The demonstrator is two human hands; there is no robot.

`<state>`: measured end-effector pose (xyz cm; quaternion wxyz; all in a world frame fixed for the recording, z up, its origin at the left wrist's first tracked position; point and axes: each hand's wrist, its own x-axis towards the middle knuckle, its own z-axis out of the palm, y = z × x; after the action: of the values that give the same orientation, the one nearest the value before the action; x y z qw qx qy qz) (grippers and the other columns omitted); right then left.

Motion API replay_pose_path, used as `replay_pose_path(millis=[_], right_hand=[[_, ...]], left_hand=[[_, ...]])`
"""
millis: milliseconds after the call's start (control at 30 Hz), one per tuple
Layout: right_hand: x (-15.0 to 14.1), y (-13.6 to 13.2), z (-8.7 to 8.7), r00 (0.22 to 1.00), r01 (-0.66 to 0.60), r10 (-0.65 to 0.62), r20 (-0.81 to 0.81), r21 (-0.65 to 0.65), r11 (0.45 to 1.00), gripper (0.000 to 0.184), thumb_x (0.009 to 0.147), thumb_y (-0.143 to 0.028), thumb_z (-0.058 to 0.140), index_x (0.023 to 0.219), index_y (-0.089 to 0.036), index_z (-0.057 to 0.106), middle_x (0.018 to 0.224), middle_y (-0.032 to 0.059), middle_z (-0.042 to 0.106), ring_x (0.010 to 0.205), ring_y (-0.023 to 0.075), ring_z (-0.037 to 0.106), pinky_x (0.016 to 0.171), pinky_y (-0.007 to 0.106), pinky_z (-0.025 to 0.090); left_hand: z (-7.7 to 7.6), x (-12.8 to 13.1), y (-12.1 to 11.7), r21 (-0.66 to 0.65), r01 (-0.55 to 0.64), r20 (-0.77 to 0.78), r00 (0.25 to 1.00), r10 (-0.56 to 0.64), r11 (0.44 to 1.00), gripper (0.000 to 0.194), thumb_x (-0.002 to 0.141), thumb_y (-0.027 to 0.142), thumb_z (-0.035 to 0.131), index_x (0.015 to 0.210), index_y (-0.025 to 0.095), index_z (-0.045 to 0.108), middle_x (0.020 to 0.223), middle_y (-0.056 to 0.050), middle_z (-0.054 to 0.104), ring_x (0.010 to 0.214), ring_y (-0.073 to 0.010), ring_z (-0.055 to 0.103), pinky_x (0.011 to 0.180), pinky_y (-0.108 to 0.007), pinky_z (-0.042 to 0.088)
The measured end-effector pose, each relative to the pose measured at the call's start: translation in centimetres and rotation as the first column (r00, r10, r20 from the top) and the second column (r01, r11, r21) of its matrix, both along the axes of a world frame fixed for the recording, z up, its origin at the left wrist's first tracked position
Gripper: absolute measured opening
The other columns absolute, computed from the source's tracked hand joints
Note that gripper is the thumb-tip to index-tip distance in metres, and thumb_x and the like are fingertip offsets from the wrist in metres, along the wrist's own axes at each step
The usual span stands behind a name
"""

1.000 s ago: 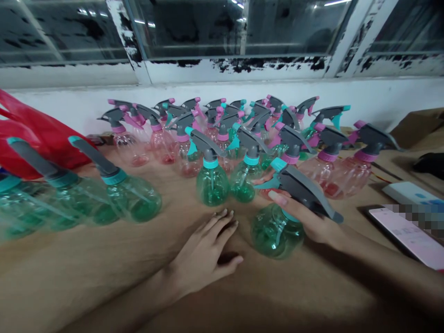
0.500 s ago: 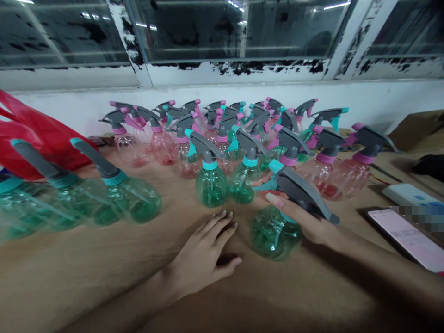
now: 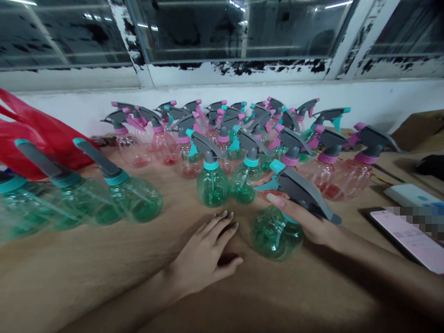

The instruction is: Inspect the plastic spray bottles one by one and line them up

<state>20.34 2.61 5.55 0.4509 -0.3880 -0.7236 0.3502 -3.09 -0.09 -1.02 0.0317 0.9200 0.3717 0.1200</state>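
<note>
My right hand (image 3: 308,219) is closed around the neck of a green spray bottle (image 3: 275,236) with a grey and turquoise trigger head. That bottle stands at the right of centre, its nozzle pointing left. My left hand (image 3: 208,252) lies on the wooden table (image 3: 138,273) with its fingers stretched out, holding nothing. Just beyond its fingertips stand two more green bottles, the nearer-left one (image 3: 212,185) and its neighbour (image 3: 243,182). Part of my right hand's fingers is hidden behind the trigger head.
Pink and green spray bottles (image 3: 163,143) crowd the back by the wall. Several green bottles (image 3: 135,199) line the left, before a red bag (image 3: 45,143). At the right lie a phone (image 3: 409,240), a white device (image 3: 412,196) and a cardboard box (image 3: 421,129).
The view has shifted very slightly. Both hands and the bottles hold their places on the table.
</note>
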Motion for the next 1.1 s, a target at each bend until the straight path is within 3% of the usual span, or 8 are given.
replay_pose_path(millis=[167,467,667,967,1100], right_hand=[[0.2,0.2,-0.4,1.0,-0.003,0.003,-0.019,0.005,1.0,0.024,0.085,-0.04,0.059,0.105,-0.028,0.057,0.085,0.0015,0.061,0.071,0.0191,0.058,0.07,0.037,0.049],[0.9,0.4,-2.0,0.999,-0.052,0.049,-0.023,-0.136,0.989,0.029,0.089,-0.041,0.053,0.112,-0.026,0.061,0.093,0.0044,0.066,0.086,0.0225,0.063,0.082,0.041,0.051],[1.0,0.7,-2.7,0.995,-0.073,0.061,-0.082,-0.151,0.986,0.032,0.088,-0.043,0.053,0.117,-0.03,0.06,0.094,0.003,0.066,0.089,0.023,0.064,0.086,0.041,0.05],[0.6,1.0,-2.5,0.998,-0.016,0.012,-0.056,-0.08,0.997,0.029,0.086,-0.045,0.055,0.108,-0.028,0.063,0.083,0.0023,0.067,0.081,0.023,0.065,0.074,0.038,0.054],[0.6,0.7,-1.5,1.0,-0.01,0.01,-0.001,-0.007,1.0,0.022,0.088,-0.043,0.053,0.101,-0.029,0.063,0.076,0.0005,0.064,0.071,0.0207,0.063,0.066,0.037,0.052]], left_hand=[[0.0,0.0,0.0,0.01,0.006,-0.001,1.0,-0.006,1.0,0.059,0.089,0.046,0.055,0.136,0.012,0.043,0.144,-0.014,0.041,0.134,-0.0297,0.033,0.108,-0.045,0.031],[0.1,0.0,0.0,0.042,0.006,-0.058,0.998,-0.003,0.999,0.06,0.089,0.047,0.055,0.134,0.008,0.045,0.143,-0.015,0.042,0.134,-0.0284,0.034,0.108,-0.043,0.031],[0.1,0.0,0.0,0.059,0.013,-0.069,0.998,-0.009,0.998,0.06,0.09,0.047,0.053,0.134,0.008,0.045,0.143,-0.015,0.041,0.134,-0.0285,0.034,0.108,-0.043,0.032],[0.1,0.1,0.1,0.075,0.019,-0.078,0.997,-0.013,0.997,0.06,0.09,0.047,0.054,0.133,0.007,0.046,0.143,-0.015,0.042,0.134,-0.0282,0.034,0.108,-0.042,0.032],[0.2,0.1,0.1,0.068,0.017,-0.085,0.996,-0.011,0.998,0.059,0.09,0.047,0.054,0.134,0.008,0.045,0.143,-0.014,0.042,0.134,-0.0284,0.034,0.107,-0.043,0.033]])
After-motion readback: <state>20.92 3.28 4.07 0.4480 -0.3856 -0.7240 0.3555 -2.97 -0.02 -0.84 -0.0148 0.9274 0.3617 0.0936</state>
